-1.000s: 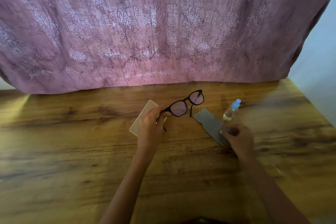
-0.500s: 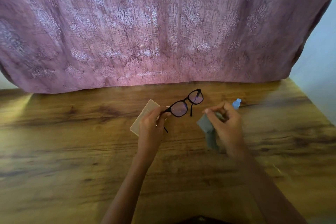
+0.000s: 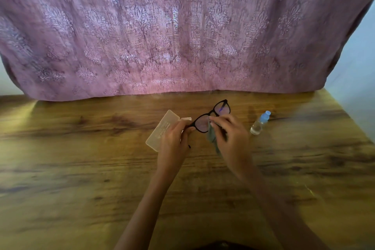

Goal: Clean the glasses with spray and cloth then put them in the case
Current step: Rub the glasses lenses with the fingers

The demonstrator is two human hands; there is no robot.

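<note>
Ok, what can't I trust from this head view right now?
- Glasses: near lens partly behind the right hand; cloth contact unclear.
- Cloth: mostly hidden by that hand.
- Case: near end covered by the left hand.
- Spray bottle: fluid level too small to read.

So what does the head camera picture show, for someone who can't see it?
A left hand holds black glasses while the right hand presses a grey cloth on a lens. A case and spray bottle sit on the wooden table.
</note>
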